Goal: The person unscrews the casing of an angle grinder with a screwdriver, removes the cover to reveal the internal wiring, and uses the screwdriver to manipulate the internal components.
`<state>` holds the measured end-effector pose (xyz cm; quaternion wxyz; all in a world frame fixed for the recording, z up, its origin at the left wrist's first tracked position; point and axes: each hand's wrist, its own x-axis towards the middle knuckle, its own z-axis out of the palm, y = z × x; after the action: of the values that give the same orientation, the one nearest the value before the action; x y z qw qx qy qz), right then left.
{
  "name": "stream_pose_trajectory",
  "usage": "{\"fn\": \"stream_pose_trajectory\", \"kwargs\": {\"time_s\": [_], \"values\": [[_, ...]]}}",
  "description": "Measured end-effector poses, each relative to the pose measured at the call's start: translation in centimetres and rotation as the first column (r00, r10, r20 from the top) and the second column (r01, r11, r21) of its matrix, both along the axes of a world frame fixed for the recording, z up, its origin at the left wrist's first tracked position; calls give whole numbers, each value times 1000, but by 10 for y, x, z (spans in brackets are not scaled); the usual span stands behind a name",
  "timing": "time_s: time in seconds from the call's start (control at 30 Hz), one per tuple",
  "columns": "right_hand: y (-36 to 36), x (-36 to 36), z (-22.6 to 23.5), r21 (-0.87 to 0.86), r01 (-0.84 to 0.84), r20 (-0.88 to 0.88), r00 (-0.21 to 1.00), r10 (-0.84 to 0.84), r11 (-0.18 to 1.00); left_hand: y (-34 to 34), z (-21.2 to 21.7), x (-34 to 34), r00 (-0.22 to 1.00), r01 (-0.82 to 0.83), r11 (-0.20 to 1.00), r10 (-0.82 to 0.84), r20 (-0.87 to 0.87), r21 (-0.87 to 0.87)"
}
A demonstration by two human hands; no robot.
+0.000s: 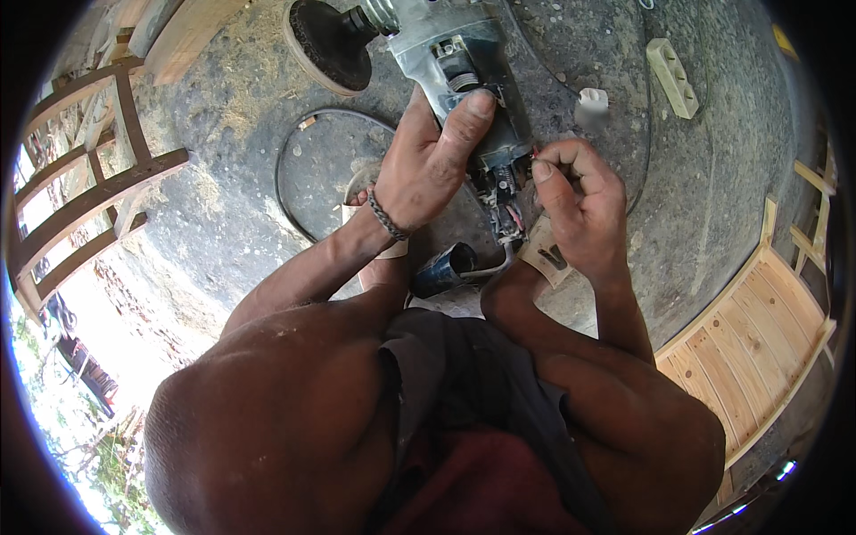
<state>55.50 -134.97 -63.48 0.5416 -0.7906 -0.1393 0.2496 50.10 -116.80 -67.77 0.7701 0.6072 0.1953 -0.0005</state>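
Observation:
A grey angle grinder (446,55) lies on the dusty concrete floor with its rear housing opened, and its round black sanding disc (332,41) points to the upper left. My left hand (431,160) grips the grinder's body, thumb laid along it. My right hand (578,198) pinches small red wires at the open rear end, where the wiring is exposed. A dark blue end cap (443,269) lies below the grinder, still joined by the cable.
A black cable (287,178) loops on the floor to the left. A cream power strip (673,77) and a white plug (592,105) lie at the upper right. Wooden frames (85,205) stand at the left and a slatted wooden piece (758,348) at the right.

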Motion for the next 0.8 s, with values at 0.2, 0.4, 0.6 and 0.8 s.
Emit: {"fn": "stream_pose_trajectory", "kwargs": {"time_s": [0.2,0.4,0.6,0.8], "values": [[-5,-2,-6,48,77,15,997,-77,996,0,3,0,999,0,997,-2,-41,-72],[-5,-1,-8,115,54,162,984,-72,992,-2,2,0,998,-38,994,32,-59,-105],[-2,4,-5,100,-48,314,949,14,994,2,0,-2,997,19,997,-24,-68,-75],[-3,8,-6,27,-117,492,866,89,993,-1,5,0,995,-5,997,-3,-95,-81]]}}
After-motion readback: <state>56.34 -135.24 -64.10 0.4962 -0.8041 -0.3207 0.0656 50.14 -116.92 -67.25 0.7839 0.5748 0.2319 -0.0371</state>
